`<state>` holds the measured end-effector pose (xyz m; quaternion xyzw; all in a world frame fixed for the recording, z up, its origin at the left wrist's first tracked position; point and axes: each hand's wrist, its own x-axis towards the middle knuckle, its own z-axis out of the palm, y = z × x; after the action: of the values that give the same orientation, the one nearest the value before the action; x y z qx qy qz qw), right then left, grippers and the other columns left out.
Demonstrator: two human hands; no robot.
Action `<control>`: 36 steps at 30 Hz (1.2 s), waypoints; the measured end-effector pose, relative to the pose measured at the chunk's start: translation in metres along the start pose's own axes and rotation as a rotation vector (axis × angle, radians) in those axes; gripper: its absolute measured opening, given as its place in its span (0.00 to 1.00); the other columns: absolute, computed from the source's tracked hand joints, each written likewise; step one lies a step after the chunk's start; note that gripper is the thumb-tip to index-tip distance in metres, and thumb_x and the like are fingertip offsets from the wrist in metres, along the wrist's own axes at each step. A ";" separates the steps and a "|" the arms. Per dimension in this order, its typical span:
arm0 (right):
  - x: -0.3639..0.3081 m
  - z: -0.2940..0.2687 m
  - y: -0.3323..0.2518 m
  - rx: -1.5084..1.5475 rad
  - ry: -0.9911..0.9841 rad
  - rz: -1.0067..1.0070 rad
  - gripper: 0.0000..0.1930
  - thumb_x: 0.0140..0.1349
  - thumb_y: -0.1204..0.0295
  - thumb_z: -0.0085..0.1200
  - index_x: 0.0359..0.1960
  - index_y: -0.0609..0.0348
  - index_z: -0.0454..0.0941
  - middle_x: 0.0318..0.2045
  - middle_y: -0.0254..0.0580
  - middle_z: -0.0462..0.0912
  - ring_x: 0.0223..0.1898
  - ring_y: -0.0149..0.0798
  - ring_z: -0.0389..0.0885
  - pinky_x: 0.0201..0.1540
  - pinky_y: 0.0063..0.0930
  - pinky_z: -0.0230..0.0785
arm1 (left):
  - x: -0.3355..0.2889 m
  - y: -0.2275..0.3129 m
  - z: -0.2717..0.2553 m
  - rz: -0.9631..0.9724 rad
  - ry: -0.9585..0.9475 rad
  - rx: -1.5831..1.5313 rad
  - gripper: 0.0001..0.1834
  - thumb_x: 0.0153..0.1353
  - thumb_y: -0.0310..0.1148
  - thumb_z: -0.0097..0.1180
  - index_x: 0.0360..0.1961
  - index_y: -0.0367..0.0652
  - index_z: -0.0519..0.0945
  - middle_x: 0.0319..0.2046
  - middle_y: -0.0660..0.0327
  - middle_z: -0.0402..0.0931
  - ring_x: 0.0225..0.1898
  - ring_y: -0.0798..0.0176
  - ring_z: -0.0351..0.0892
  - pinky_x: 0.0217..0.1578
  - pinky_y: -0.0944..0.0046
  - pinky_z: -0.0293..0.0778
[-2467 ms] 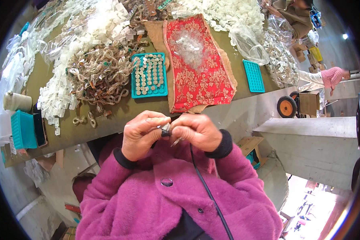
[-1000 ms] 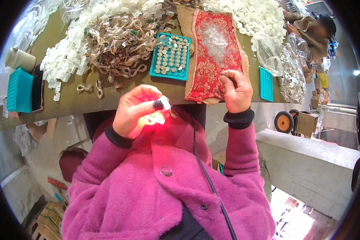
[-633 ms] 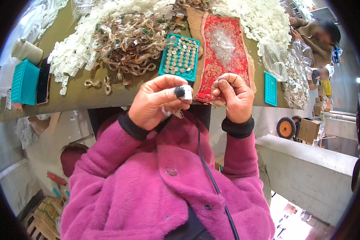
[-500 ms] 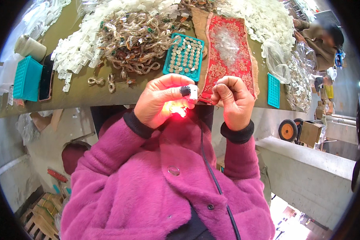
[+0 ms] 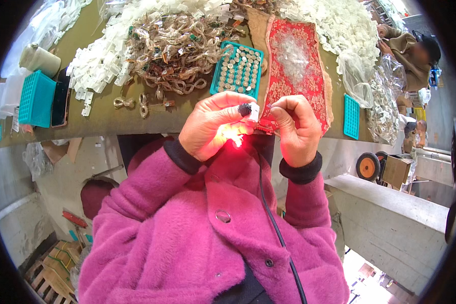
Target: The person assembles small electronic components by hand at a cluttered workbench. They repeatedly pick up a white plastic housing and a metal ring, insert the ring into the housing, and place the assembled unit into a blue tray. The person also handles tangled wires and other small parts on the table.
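Note:
My left hand is closed around a small white plastic case, pinched between the fingers and a thumb with a black wrap on its tip. A bright red glow from lit string lights shines just under that hand. My right hand is close by on the right, thumb and forefinger pressed together. Whatever it pinches is too small to make out. Just beyond the hands lies a teal tray with rows of round silver button cells. A red patterned cloth carries a heap of small clear pieces.
Bundled wire light strings are heaped beyond my left hand. White plastic cases are piled left and far right. Teal trays, a phone and a white spool lie around. Another person sits at the far right.
My two hands have come slightly closer together, the white case now nearer the right fingertips. The whole view has shifted a little. Both grips look the same.

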<state>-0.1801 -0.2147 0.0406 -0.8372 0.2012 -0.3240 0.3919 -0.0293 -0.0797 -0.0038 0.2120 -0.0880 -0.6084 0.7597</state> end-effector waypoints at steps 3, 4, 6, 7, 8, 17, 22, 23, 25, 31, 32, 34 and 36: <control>0.003 -0.001 -0.011 -0.069 -0.050 -0.102 0.04 0.63 0.83 0.61 0.36 0.63 0.78 0.32 0.44 0.79 0.34 0.41 0.82 0.36 0.31 0.75 | 0.000 0.001 0.000 -0.013 -0.014 -0.027 0.11 0.67 0.22 0.60 0.50 0.33 0.82 0.43 0.53 0.84 0.44 0.60 0.84 0.48 0.60 0.82; 0.004 -0.001 -0.014 -0.085 -0.068 -0.105 0.05 0.62 0.83 0.61 0.36 0.63 0.77 0.31 0.44 0.78 0.32 0.43 0.81 0.35 0.33 0.75 | 0.000 0.001 -0.001 -0.008 -0.037 -0.020 0.12 0.68 0.22 0.60 0.51 0.33 0.81 0.44 0.53 0.84 0.45 0.60 0.85 0.49 0.59 0.82; 0.005 0.000 -0.018 -0.095 -0.085 -0.147 0.05 0.61 0.84 0.61 0.35 0.63 0.77 0.31 0.44 0.78 0.31 0.43 0.81 0.34 0.34 0.75 | 0.000 0.000 -0.002 -0.007 -0.051 -0.022 0.12 0.68 0.23 0.60 0.52 0.34 0.81 0.44 0.53 0.84 0.46 0.60 0.85 0.50 0.59 0.82; 0.006 0.001 -0.019 -0.103 -0.098 -0.158 0.05 0.61 0.84 0.61 0.35 0.63 0.77 0.31 0.44 0.78 0.31 0.44 0.81 0.33 0.35 0.75 | 0.000 0.000 -0.003 -0.008 -0.042 -0.029 0.12 0.68 0.23 0.60 0.51 0.33 0.81 0.44 0.53 0.84 0.46 0.60 0.84 0.50 0.59 0.82; 0.007 0.002 -0.020 -0.111 -0.089 -0.179 0.06 0.59 0.84 0.61 0.35 0.62 0.78 0.30 0.44 0.77 0.30 0.45 0.80 0.32 0.36 0.74 | 0.001 0.000 -0.003 -0.009 -0.034 -0.036 0.11 0.68 0.23 0.61 0.51 0.33 0.81 0.44 0.53 0.84 0.46 0.60 0.84 0.50 0.59 0.82; 0.010 -0.004 -0.023 -0.452 -0.148 -0.366 0.09 0.52 0.78 0.63 0.34 0.58 0.77 0.32 0.43 0.77 0.36 0.48 0.79 0.39 0.41 0.71 | -0.002 -0.001 0.002 -0.004 0.049 0.051 0.09 0.66 0.20 0.61 0.46 0.34 0.84 0.39 0.53 0.85 0.40 0.60 0.86 0.44 0.61 0.83; 0.010 -0.005 -0.029 -0.496 -0.177 -0.406 0.09 0.51 0.77 0.63 0.34 0.58 0.77 0.33 0.43 0.77 0.37 0.47 0.79 0.40 0.40 0.71 | -0.004 0.001 0.002 -0.024 0.027 0.182 0.09 0.67 0.24 0.62 0.47 0.34 0.84 0.39 0.52 0.86 0.37 0.61 0.86 0.41 0.62 0.83; 0.009 -0.005 -0.029 -0.500 -0.174 -0.413 0.09 0.51 0.76 0.63 0.34 0.58 0.77 0.33 0.43 0.78 0.37 0.47 0.79 0.40 0.40 0.71 | -0.004 0.000 0.002 -0.028 0.006 0.165 0.10 0.67 0.25 0.62 0.48 0.34 0.84 0.40 0.52 0.86 0.37 0.61 0.86 0.41 0.62 0.83; 0.008 -0.008 -0.026 -0.455 -0.180 -0.387 0.09 0.51 0.76 0.64 0.34 0.57 0.78 0.34 0.43 0.78 0.37 0.47 0.80 0.40 0.40 0.71 | -0.004 -0.002 0.001 -0.027 -0.013 0.144 0.12 0.67 0.26 0.62 0.50 0.34 0.83 0.40 0.52 0.85 0.37 0.61 0.86 0.40 0.63 0.82; 0.027 -0.025 0.035 -0.404 -0.042 -0.035 0.04 0.62 0.73 0.62 0.37 0.58 0.82 0.35 0.46 0.81 0.40 0.51 0.82 0.44 0.43 0.75 | -0.013 0.005 0.001 0.014 -0.050 0.199 0.23 0.70 0.32 0.62 0.64 0.38 0.75 0.45 0.57 0.83 0.43 0.60 0.87 0.51 0.59 0.84; 0.029 -0.027 0.047 -0.500 -0.133 0.133 0.04 0.63 0.74 0.61 0.37 0.60 0.81 0.36 0.48 0.81 0.40 0.53 0.81 0.45 0.43 0.74 | -0.018 0.011 0.001 0.002 -0.070 0.191 0.24 0.70 0.33 0.62 0.64 0.38 0.74 0.45 0.57 0.83 0.44 0.60 0.87 0.52 0.58 0.84; 0.026 -0.031 0.065 -0.557 -0.156 -0.014 0.06 0.61 0.76 0.62 0.40 0.60 0.81 0.37 0.48 0.82 0.41 0.54 0.81 0.46 0.43 0.74 | -0.028 0.028 0.000 -0.068 -0.125 0.175 0.25 0.70 0.33 0.62 0.65 0.37 0.74 0.47 0.55 0.84 0.48 0.60 0.86 0.54 0.55 0.83; 0.020 -0.033 0.073 -0.541 -0.143 -0.053 0.08 0.60 0.78 0.62 0.42 0.60 0.81 0.39 0.49 0.82 0.43 0.53 0.82 0.47 0.43 0.74 | -0.036 0.041 0.002 0.023 -0.121 0.251 0.23 0.70 0.30 0.61 0.63 0.35 0.75 0.47 0.54 0.84 0.49 0.58 0.86 0.54 0.53 0.84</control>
<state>-0.1951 -0.2889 0.0069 -0.9371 0.2304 -0.2088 0.1585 -0.0023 -0.0386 0.0206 0.2675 -0.2114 -0.5956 0.7273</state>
